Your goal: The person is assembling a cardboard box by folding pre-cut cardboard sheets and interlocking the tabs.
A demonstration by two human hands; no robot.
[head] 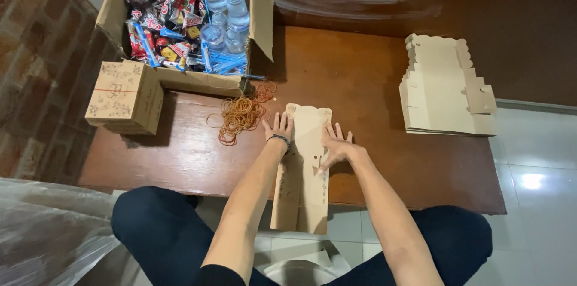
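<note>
A flat, unfolded tan cardboard box blank with a scalloped top edge lies on the low wooden table, its near end hanging over the table's front edge. My left hand presses flat on its upper left edge, fingers spread, a dark band on the wrist. My right hand lies flat on its right side, fingers spread. Neither hand grips anything.
A pile of orange rubber bands lies just left of my left hand. A big open carton holds snack packets and water cups. A folded small patterned box stands at the left. A stack of flat blanks sits at the right.
</note>
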